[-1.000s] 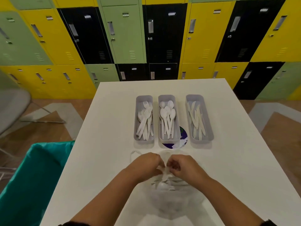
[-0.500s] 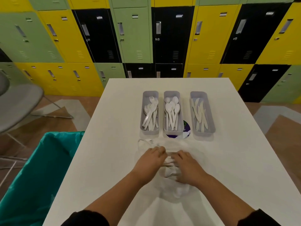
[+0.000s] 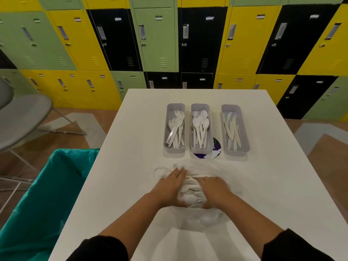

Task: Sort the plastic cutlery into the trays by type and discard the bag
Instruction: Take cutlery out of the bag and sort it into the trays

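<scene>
While hands [image 3: 170, 187] press bag [image 3: 199, 167] (labels unreadable).

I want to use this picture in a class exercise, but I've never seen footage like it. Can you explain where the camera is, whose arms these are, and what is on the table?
The camera sits on a person's head and looks forward and down, so the two arms are that person's own. No robot is involved.

On the white table stand three grey trays: the left tray holds forks, the middle tray spoons, the right tray knives. A purple round sticker peeks out beside the middle tray.

Nearer the person lies a clear plastic bag with more white cutlery inside. The left hand and right hand rest on either side of its opening, apparently spreading it; whether they grip the plastic is hard to tell.

A bin with a teal liner stands left of the table.
</scene>
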Available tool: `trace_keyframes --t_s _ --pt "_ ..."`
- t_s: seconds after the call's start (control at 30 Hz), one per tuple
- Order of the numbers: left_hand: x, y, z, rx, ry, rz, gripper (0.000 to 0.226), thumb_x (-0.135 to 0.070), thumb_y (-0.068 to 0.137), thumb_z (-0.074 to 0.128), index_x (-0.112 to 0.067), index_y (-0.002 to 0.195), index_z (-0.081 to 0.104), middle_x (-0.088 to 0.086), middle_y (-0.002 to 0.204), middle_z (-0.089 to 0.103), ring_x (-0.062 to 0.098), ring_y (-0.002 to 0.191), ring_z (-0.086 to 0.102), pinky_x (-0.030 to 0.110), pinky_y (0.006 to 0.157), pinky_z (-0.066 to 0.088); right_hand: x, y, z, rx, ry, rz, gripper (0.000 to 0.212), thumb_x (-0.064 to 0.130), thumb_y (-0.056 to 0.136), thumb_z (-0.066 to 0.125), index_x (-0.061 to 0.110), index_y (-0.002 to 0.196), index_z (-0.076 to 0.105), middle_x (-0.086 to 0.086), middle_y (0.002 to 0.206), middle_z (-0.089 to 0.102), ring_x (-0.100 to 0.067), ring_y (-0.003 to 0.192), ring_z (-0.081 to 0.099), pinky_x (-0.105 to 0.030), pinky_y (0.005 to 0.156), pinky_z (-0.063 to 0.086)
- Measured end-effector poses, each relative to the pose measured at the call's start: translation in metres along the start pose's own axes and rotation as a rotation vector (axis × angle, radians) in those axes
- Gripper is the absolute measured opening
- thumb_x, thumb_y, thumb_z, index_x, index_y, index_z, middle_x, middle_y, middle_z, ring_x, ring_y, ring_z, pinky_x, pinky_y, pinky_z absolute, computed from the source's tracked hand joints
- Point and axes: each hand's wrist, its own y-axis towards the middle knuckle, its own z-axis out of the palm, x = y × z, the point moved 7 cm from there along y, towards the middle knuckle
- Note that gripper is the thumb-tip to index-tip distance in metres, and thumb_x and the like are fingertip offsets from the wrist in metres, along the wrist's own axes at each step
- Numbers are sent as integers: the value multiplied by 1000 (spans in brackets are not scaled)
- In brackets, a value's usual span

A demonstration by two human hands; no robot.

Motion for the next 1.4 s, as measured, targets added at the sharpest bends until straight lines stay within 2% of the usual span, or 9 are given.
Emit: trace_keyframes --t_s 0.2,0.37,0.6,0.77,0.93,1.07,1.2,1.3,1.4 --pt "13 3 3 16 -245 -26 119 -43 70 77 -15 150 -6 -1 156 25 17 140 32 27 113 28 -7 -4 1 -2 184 -11 60 32 75 73 15 125 45 -7 125 58 -26 112 56 -29 86 42" --pt "20 3 1 54 -304 -32 119 -37 70 79 -16 150 -6 -5 152 34 15 137 36 25 111 29 -10 -5 8 18 324 -28 57 29 78 70 15 129 47 -9 130 54 -26 118 51 -30 94 40" --pt "29 2 0 67 -453 -39 100 -33 78 73 -32 149 3 -9 146 42 16 132 41 28 109 33 -21 -8 7 24 466 -49 51 36 83 66 14 126 50 -5 129 55 -24 115 52 -28 91 40" --pt "35 -2 -4 62 -785 -71 78 -17 83 69 -41 142 24 -1 127 52 17 115 52 21 90 45 -27 -7 10 61 497 -21 48 34 81 67 15 123 52 -4 126 59 -23 111 55 -32 92 45" --pt "31 4 -4 23 -812 -46 55 -16 78 73 -37 122 48 5 117 57 21 109 57 29 95 49 -9 -4 6 2 393 -15 53 37 79 68 12 122 51 -7 124 56 -25 110 53 -30 88 42" --pt "36 4 -8 -31 -804 -16 39 -18 73 78 -25 99 50 4 105 59 17 95 56 26 82 49 -15 -6 8 39 548 -2 57 33 80 69 16 130 49 -4 130 57 -23 115 53 -30 93 43" --pt "39 1 -11 4 -762 33 30 -13 72 77 -26 82 52 0 94 57 14 91 51 25 82 44 -20 -13 4 73 682 -47 64 28 83 69 22 140 40 2 140 50 -19 126 47 -26 101 37" --pt "38 -1 -16 7 -695 24 44 -14 73 76 -35 102 50 -5 79 52 11 80 50 24 81 43 -22 -15 3 71 739 -40 64 26 83 69 21 140 40 1 138 51 -18 123 48 -25 99 37" --pt "43 -3 -18 6 -601 -32 78 -15 74 76 -35 133 29 -5 71 48 11 81 52 24 86 45 -31 -18 2 87 947 -10 63 25 81 71 18 137 43 0 130 54 -16 115 51 -23 95 38"
